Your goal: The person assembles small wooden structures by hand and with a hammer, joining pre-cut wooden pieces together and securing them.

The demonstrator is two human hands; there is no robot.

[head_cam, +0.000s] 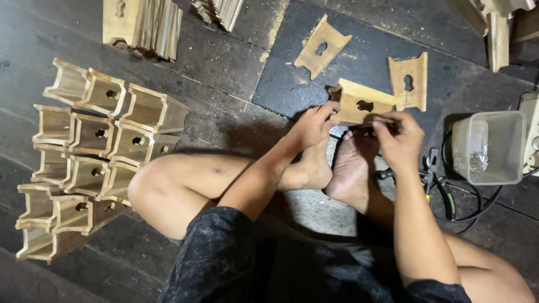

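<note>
I sit on a dark plank floor with my bare feet [337, 168] together in front of me. My left hand [313, 124] grips the left edge of a flat wooden plate with a keyhole cutout [362, 101], held just above my toes. My right hand [400, 139] pinches the plate's lower right edge, fingers closed on it; whether something small is also between the fingers cannot be told. Two more keyhole plates lie on a dark mat [292, 78], one [321, 46] at the back, the other [409, 82] to the right.
Several open wooden box frames [90, 151] are stacked at my left. More wooden pieces [143, 25] stand at the back, others [497, 25] at the far right. A clear plastic tub holding small metal pieces [489, 147] and pliers with cables [441, 188] lie at my right.
</note>
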